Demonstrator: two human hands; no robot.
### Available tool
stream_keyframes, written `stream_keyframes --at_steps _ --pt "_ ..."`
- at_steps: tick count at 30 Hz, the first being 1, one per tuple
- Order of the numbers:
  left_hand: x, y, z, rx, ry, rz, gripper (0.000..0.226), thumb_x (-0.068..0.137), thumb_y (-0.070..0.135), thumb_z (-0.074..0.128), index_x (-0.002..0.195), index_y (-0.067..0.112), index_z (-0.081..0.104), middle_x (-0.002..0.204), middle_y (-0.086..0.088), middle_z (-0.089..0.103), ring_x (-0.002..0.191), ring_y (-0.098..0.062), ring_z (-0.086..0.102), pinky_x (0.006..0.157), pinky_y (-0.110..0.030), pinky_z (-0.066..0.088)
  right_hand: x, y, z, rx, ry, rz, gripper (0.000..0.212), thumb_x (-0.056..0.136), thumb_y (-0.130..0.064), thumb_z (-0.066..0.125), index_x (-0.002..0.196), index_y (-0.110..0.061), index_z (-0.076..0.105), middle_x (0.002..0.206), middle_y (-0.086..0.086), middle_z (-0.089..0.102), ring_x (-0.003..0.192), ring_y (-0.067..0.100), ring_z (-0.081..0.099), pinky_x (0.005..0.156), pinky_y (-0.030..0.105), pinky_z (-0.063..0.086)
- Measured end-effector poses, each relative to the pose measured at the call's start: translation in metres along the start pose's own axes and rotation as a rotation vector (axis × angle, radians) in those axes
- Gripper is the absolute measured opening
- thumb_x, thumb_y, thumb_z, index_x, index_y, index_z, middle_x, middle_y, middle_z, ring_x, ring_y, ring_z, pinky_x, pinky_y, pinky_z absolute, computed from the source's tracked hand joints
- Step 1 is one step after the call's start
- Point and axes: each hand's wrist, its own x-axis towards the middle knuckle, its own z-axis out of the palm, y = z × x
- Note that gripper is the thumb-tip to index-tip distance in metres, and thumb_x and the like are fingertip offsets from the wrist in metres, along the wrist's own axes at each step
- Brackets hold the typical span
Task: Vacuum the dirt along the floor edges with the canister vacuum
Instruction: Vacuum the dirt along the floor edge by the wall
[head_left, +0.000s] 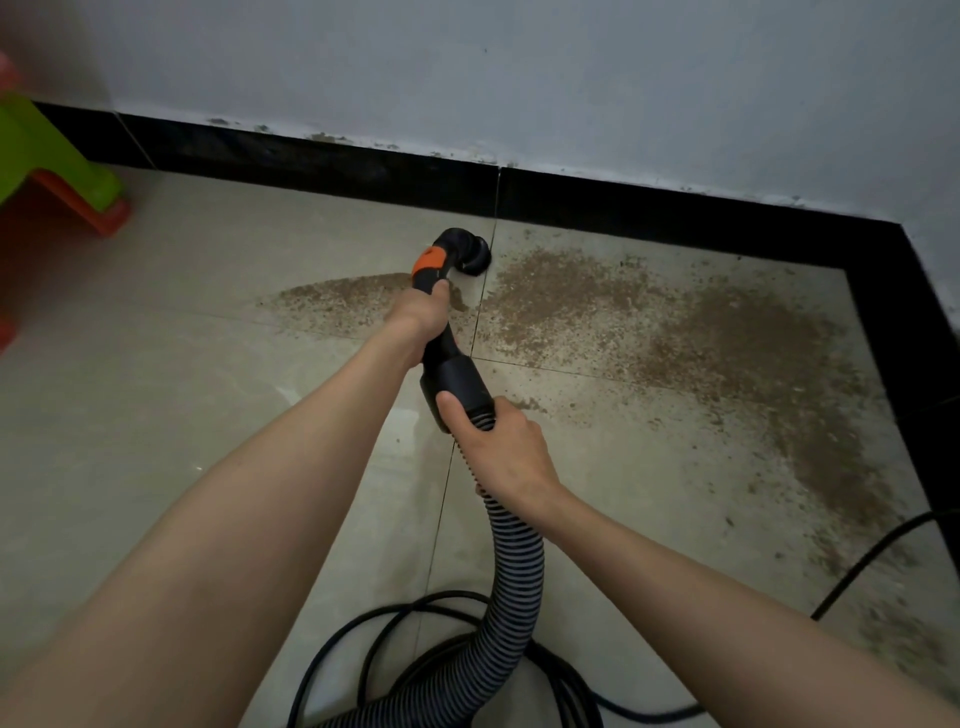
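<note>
My left hand (420, 319) grips the black vacuum handle (441, 358) just below its orange band (429, 260). The round black nozzle (467, 254) rests on the tiled floor near the black skirting (322, 161), at the left end of a wide patch of brown dirt (675, 332). My right hand (506, 447) holds the ribbed grey hose (511, 561) where it joins the handle's black cuff. The hose curves down out of the bottom of the view. The canister itself is out of sight.
A black power cord (395, 639) lies coiled on the floor near the hose and runs off to the right (872, 556). A green and orange plastic stool (57, 171) stands at the far left. The skirting turns a corner at the right (898, 244).
</note>
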Motion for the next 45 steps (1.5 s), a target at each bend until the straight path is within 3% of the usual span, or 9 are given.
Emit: stream_keyframes --at_steps 9,15,19,21,23,26,34,41,45 --pt "-0.012 -0.013 -0.035 -0.211 0.044 -0.011 0.050 0.100 0.041 0.041 0.130 0.001 0.043 0.111 -0.020 0.058 0.106 -0.035 0.060 0.096 -0.048 0.049 -0.006 -0.012 0.003 -0.024 -0.089 -0.095 0.050 0.084 -0.067 0.055 0.096 -0.019 0.052 0.083 0.000 0.062 0.073 0.019 0.065 0.069 0.044 0.059" --pt "-0.020 -0.012 -0.108 -0.273 0.233 0.031 0.047 0.100 0.042 0.040 0.125 0.002 0.045 0.088 -0.007 0.056 0.087 -0.027 0.061 0.067 -0.035 0.051 -0.008 -0.057 0.034 -0.272 -0.115 -0.317 0.057 0.084 -0.074 0.047 0.102 -0.020 0.044 0.081 -0.008 0.053 0.077 0.019 0.058 0.059 0.033 0.043" --pt "-0.026 -0.032 -0.154 -0.348 0.339 -0.041 0.052 0.101 0.044 0.037 0.132 0.002 0.040 0.106 -0.015 0.060 0.090 -0.029 0.063 0.080 -0.040 0.053 -0.010 -0.080 0.063 -0.395 -0.162 -0.408 0.060 0.083 -0.077 0.045 0.102 -0.020 0.044 0.078 -0.007 0.051 0.079 0.022 0.057 0.057 0.033 0.038" --pt "-0.032 -0.051 -0.170 -0.415 0.344 -0.105 0.050 0.102 0.041 0.036 0.132 0.001 0.038 0.105 -0.017 0.060 0.076 -0.027 0.062 0.072 -0.039 0.051 -0.012 -0.086 0.076 -0.454 -0.210 -0.431 0.060 0.083 -0.078 0.045 0.099 -0.021 0.044 0.075 -0.008 0.050 0.077 0.022 0.056 0.053 0.030 0.035" --pt "-0.037 -0.073 -0.180 -0.467 0.343 -0.197 0.050 0.103 0.041 0.034 0.134 0.002 0.037 0.113 -0.020 0.060 0.082 -0.028 0.062 0.070 -0.039 0.048 -0.014 -0.087 0.088 -0.522 -0.247 -0.447 0.061 0.082 -0.079 0.045 0.097 -0.020 0.045 0.072 -0.007 0.047 0.074 0.022 0.053 0.051 0.029 0.031" --pt "-0.044 -0.092 -0.189 -0.518 0.361 -0.281 0.051 0.102 0.042 0.036 0.133 0.002 0.038 0.099 -0.015 0.059 0.075 -0.027 0.058 0.065 -0.037 0.046 -0.017 -0.085 0.104 -0.603 -0.283 -0.474 0.060 0.082 -0.079 0.044 0.096 -0.020 0.043 0.071 -0.006 0.044 0.072 0.023 0.052 0.049 0.029 0.030" --pt "-0.042 -0.086 -0.181 -0.536 0.311 -0.297 0.045 0.102 0.042 0.036 0.124 0.003 0.041 0.082 -0.011 0.055 0.067 -0.021 0.056 0.073 -0.036 0.046 -0.015 -0.081 0.096 -0.588 -0.257 -0.450 0.061 0.081 -0.080 0.043 0.094 -0.020 0.045 0.071 -0.006 0.047 0.067 0.019 0.049 0.050 0.029 0.030" --pt "-0.036 -0.070 -0.164 -0.491 0.247 -0.255 0.049 0.103 0.040 0.035 0.135 0.003 0.036 0.112 -0.016 0.058 0.085 -0.026 0.060 0.073 -0.038 0.047 -0.012 -0.077 0.080 -0.547 -0.239 -0.378 0.063 0.081 -0.081 0.041 0.096 -0.020 0.046 0.074 -0.007 0.050 0.068 0.015 0.051 0.053 0.030 0.032" --pt "-0.036 -0.069 -0.156 -0.480 0.213 -0.239 0.047 0.103 0.040 0.035 0.131 0.003 0.038 0.097 -0.013 0.059 0.077 -0.023 0.058 0.072 -0.037 0.048 -0.010 -0.069 0.073 -0.511 -0.247 -0.359 0.062 0.081 -0.081 0.042 0.095 -0.020 0.047 0.075 -0.007 0.053 0.065 0.008 0.049 0.051 0.028 0.032"
